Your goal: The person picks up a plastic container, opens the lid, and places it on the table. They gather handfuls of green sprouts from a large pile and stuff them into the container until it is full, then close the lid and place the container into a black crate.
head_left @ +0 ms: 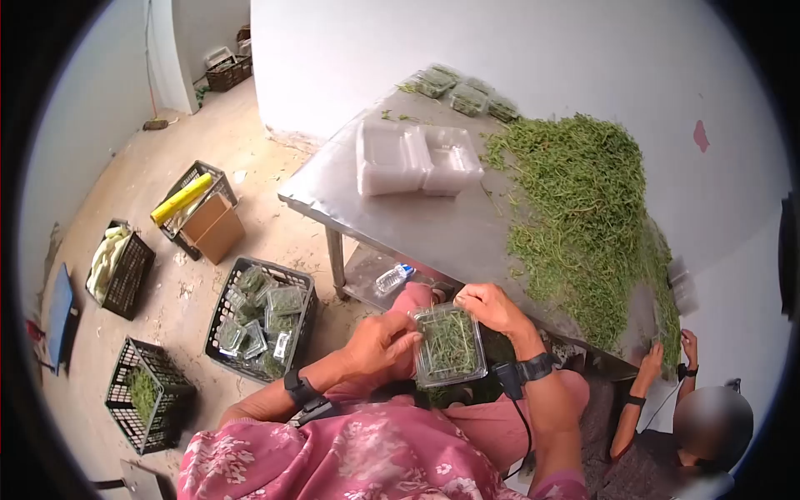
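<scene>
My left hand (379, 342) is curled around the left side of a small clear box (448, 346), with my fingers bent against its wall. My right hand (492, 308) grips the far top edge of the same box, fingers folded down over the rim. So both hands have hold of it, and neither one is open. The box is full of thin green herbs, and I hold it over my lap, just in front of the near edge of the counter (433, 233). I have a black band (533, 367) on my right wrist with a wire hanging from it, and another black band (300, 389) on my left wrist. On the counter, to my right, lies a big pile of loose green herbs (583, 217). Farther back on the counter sits a stack of empty clear boxes (417, 158), and at the far end are a few filled boxes (467, 93). A water bottle (392, 279) lies on the low shelf under the counter. On the floor to my left stands a black crate (229, 292) with many filled boxes inside. Beyond it are more crates: one with a yellow roll (181, 200) and a brown cardboard box, and one near me with some greens (143, 396). Another person (712, 425) sits at my right, with both hands up at the edge of the counter.
</scene>
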A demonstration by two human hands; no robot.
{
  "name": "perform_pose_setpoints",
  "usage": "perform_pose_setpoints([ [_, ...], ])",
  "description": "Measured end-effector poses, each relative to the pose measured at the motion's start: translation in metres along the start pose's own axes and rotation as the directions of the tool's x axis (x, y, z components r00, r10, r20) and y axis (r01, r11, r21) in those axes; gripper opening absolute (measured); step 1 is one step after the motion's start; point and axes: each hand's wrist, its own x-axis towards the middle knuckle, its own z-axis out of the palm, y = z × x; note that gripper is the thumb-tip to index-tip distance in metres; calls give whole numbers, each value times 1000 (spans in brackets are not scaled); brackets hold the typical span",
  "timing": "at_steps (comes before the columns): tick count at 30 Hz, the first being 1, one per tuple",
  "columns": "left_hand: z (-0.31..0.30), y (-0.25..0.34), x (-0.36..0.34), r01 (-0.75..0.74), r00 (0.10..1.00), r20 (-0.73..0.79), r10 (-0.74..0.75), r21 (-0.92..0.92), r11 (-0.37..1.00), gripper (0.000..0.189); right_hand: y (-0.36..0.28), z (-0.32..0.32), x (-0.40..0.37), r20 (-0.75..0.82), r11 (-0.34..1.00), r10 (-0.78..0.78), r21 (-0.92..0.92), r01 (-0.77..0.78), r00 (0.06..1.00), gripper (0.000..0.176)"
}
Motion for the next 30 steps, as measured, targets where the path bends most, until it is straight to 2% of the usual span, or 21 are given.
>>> perform_pose_setpoints([
  [2, 5, 19, 16, 14, 989, -143, -20, -48, 999, 36, -2, -1, -2, 67, 999, -43, 14, 42, 997, 18],
  [3, -19, 8, -3, -23, 982, -190, 14, -44, 999, 36, -28, 34, 11, 82, 999, -48, -11, 49, 995, 20],
  [6, -14, 2, 12, -188, 934, -315, 169, -32, 982, 41, -41, 58, 18, 97, 989, -78, -115, 89, 992, 20],
  [9, -10, -6, 12, -12, 994, -106, -39, -447, 895, 56, -7, 93, 30, -31, 976, -203, 73, 205, 979, 15],
  [10, -15, -4, 8, 84, 994, -28, -105, -417, 905, 63, -36, 86, 23, -5, 997, -18, 77, 18, 1000, 13],
  [13, -7, -22, 3, 155, 987, 22, -162, -430, 890, 65, -45, 92, 25, 14, 986, 114, 121, -115, 993, 19],
  [14, -8, -25, 1, 131, 989, -4, -150, -466, 875, 59, -43, 94, 27, 7, 989, 85, 124, -86, 996, 21],
  [18, -18, -44, 4, 165, 986, 103, -132, -476, 864, 45, -42, 98, 41, -10, 1000, -15, 26, 15, 1000, 24],
  [21, -25, -54, 6, 296, 953, 207, -219, -506, 810, 42, -51, 100, 50, 21, 988, 81, 130, -83, 997, 28],
  [24, -33, -55, 3, 270, 962, 172, -210, -525, 807, 39, -39, 107, 59, -5, 985, -19, 170, 20, 1000, 30],
  [27, -35, -55, -2, 246, 966, 100, -237, -625, 741, 32, -46, 109, 63, 26, 968, 5, 249, -11, 1000, 29],
  [30, -47, -52, -8, 318, 946, 178, -272, -682, 658, 30, -53, 115, 65, 62, 927, 56, 369, -75, 996, 27],
])
